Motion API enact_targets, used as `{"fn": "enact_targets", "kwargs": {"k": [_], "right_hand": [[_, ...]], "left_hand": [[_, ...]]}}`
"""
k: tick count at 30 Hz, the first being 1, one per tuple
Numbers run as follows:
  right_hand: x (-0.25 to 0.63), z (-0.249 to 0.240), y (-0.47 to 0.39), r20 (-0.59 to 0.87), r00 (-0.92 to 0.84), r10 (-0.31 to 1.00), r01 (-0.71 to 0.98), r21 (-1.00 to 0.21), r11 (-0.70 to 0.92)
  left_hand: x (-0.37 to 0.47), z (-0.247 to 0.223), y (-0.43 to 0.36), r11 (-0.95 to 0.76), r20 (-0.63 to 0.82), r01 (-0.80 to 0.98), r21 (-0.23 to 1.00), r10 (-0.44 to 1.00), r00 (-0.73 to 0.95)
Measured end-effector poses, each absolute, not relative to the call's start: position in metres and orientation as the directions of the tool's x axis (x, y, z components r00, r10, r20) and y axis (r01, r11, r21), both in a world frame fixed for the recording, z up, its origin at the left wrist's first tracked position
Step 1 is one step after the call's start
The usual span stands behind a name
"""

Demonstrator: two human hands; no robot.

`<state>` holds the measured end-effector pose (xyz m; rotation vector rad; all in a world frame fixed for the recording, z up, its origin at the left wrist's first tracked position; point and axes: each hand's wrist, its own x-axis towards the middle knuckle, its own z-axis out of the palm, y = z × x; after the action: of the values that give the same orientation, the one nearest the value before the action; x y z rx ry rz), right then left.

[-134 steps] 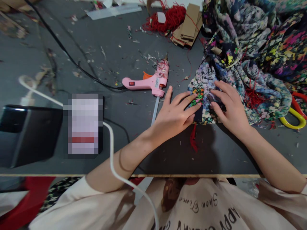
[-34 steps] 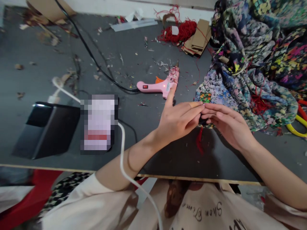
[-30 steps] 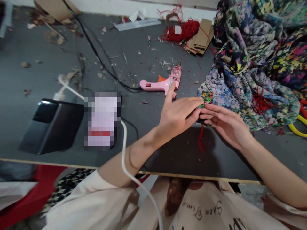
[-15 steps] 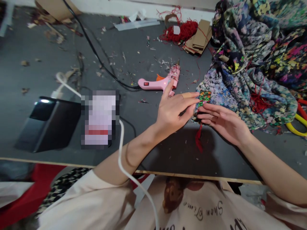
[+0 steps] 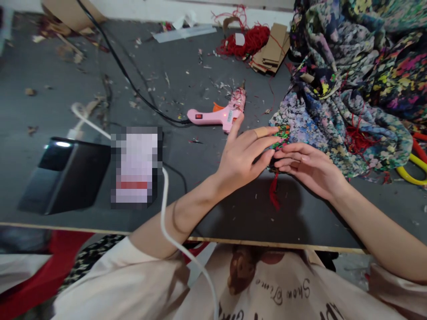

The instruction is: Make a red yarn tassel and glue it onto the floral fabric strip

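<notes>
A small piece of brightly patterned cloth (image 5: 283, 138), green, orange and pink, lies between my two hands at the edge of a larger floral fabric (image 5: 305, 115). From its near side hangs a red tassel (image 5: 274, 192). My left hand (image 5: 240, 153) presses its fingertips on the small piece from the left, with the index finger raised apart and a tan band around one finger. Bent around the lower right edge, the fingers of my right hand (image 5: 312, 170) grip the same piece. The fingertips partly hide it.
A pink hot glue gun (image 5: 213, 116) with a black cord lies just beyond my left hand. Red yarn (image 5: 247, 42) and cardboard pieces (image 5: 275, 46) are farther back. Yellow-handled scissors (image 5: 412, 171) lie far right. A blurred-out phone-like object (image 5: 136, 166) and a dark device (image 5: 66, 173) are left. A white cable crosses my left forearm.
The whole view has shifted slightly, so the table things appear a little farther left. My fingers have moved only slightly on the patterned piece, which both hands still hold.
</notes>
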<state>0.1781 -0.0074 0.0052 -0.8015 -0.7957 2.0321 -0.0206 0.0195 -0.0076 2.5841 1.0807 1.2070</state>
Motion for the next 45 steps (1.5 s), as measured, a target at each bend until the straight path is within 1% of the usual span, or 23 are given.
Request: {"fn": "enact_targets", "kwargs": {"k": [4, 8, 10, 16, 23, 30, 33, 36, 41, 45], "right_hand": [[0.1791, 0.0056, -0.0068, -0.265, -0.488, 0.832, -0.424, -0.761, -0.491], [0.1805, 0.0068, -0.0068, -0.253, -0.49, 0.834, -0.423, -0.768, -0.481], [0.1807, 0.0075, -0.0069, -0.261, -0.483, 0.835, -0.413, -0.773, -0.481], [0.1793, 0.0075, -0.0075, -0.276, -0.463, 0.842, -0.416, -0.772, -0.481], [0.1791, 0.0065, -0.0091, -0.279, -0.454, 0.846, -0.373, -0.803, -0.465], [0.1797, 0.0074, -0.0096, -0.261, -0.501, 0.825, -0.396, -0.779, -0.487], [0.1807, 0.0083, -0.0086, -0.25, -0.53, 0.81, -0.41, -0.761, -0.503], [0.1815, 0.0093, -0.008, -0.273, -0.536, 0.799, -0.395, -0.755, -0.523], [0.182, 0.0102, -0.0075, -0.287, -0.546, 0.787, -0.386, -0.748, -0.54], [0.1821, 0.0101, -0.007, -0.273, -0.548, 0.791, -0.408, -0.738, -0.537]], "left_hand": [[-0.0207, -0.0075, 0.0201, -0.753, 0.647, 0.568, 0.331, 0.62, 0.444], [-0.0221, -0.0066, 0.0189, -0.734, 0.709, 0.569, 0.371, 0.619, 0.338], [-0.0237, -0.0075, 0.0187, -0.724, 0.713, 0.575, 0.382, 0.626, 0.315], [-0.0255, -0.0129, 0.0209, -0.762, 0.709, 0.558, 0.328, 0.589, 0.388], [-0.0238, -0.0098, 0.021, -0.779, 0.76, 0.557, 0.288, 0.54, 0.362], [-0.0245, -0.0049, 0.0175, -0.765, 0.747, 0.593, 0.251, 0.543, 0.384], [-0.0248, -0.0054, 0.0179, -0.744, 0.72, 0.62, 0.25, 0.571, 0.395], [-0.0256, -0.0061, 0.019, -0.727, 0.695, 0.635, 0.262, 0.599, 0.398], [-0.0265, -0.0055, 0.0187, -0.761, 0.741, 0.606, 0.234, 0.543, 0.396], [-0.0268, -0.0059, 0.0185, -0.743, 0.736, 0.62, 0.251, 0.563, 0.376]]}}
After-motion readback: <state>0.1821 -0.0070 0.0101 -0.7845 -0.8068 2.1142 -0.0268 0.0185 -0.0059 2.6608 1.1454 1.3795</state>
